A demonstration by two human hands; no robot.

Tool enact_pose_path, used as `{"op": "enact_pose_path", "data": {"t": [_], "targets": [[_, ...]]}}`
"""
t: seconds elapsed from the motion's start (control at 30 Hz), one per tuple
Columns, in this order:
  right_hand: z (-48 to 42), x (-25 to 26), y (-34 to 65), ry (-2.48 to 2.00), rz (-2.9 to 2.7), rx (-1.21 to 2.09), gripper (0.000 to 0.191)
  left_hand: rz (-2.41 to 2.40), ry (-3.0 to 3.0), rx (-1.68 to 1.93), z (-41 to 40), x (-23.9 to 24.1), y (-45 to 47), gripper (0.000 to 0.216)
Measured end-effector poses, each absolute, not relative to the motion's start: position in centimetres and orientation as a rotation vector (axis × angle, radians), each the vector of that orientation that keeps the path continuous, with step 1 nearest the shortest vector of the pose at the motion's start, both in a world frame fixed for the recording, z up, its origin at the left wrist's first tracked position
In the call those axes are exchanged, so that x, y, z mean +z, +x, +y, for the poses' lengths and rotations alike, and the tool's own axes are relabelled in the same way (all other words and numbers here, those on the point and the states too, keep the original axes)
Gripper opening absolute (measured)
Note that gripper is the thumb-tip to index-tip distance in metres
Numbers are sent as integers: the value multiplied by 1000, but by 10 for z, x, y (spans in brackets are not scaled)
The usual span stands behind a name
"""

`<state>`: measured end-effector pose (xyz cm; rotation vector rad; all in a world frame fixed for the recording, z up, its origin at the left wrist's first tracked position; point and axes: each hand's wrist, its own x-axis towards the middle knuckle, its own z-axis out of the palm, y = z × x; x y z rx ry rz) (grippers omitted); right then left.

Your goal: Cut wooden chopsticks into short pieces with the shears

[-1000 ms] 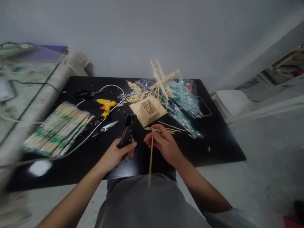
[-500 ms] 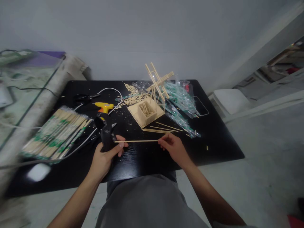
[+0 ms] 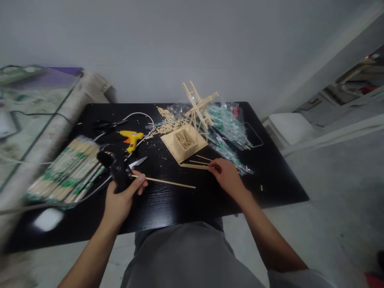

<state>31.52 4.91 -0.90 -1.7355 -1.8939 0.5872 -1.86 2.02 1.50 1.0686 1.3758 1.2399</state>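
Observation:
My left hand point(image 3: 121, 200) grips a black-handled hand tool point(image 3: 118, 172) with rivets, which looks like cutters. Between its thumb and fingers it also pinches one end of a thin wooden stick point(image 3: 168, 183), whose other end points right over the table. My right hand point(image 3: 226, 176) has its fingers closed at the right ends of several loose wooden sticks point(image 3: 195, 165) lying on the table; which one it grips is partly hidden. Just behind them stands a wooden windmill-like model point(image 3: 198, 106) on a square base, with a small box point(image 3: 184, 150) of short stick pieces.
A yellow glue gun point(image 3: 132, 138) lies left of centre, its white cord looping around. Nearby are black scissors point(image 3: 109, 125) and a silver blade point(image 3: 138, 163). Packs of sticks point(image 3: 69, 168) lie at left. Plastic wrappers point(image 3: 225, 120) and cut pieces point(image 3: 168, 124) lie at the back.
My right hand has let go of the held stick's right end and moved to the loose sticks. My left hand, with tool and stick, has shifted left, and the stick now slants down rightward.

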Motion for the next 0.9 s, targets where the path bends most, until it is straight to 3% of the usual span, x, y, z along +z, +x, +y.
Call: {"op": "enact_pose_path", "data": {"t": [0.17,0.63,0.77,0.9], "targets": [[58,-12,310,-1782,-2082,481,7,1401,1103,1148,20,16,-22,22],[77,-10,306,-1783,-2367,317,30,1444,1156,1096,19,16,-24,22],[69,3,312,-1701,-2276,418,35,1475,1201,1086,21,22,-22,25],[52,23,310,-1523,-2054,780,28,1470,1235,1124,26,30,-16,29]]}}
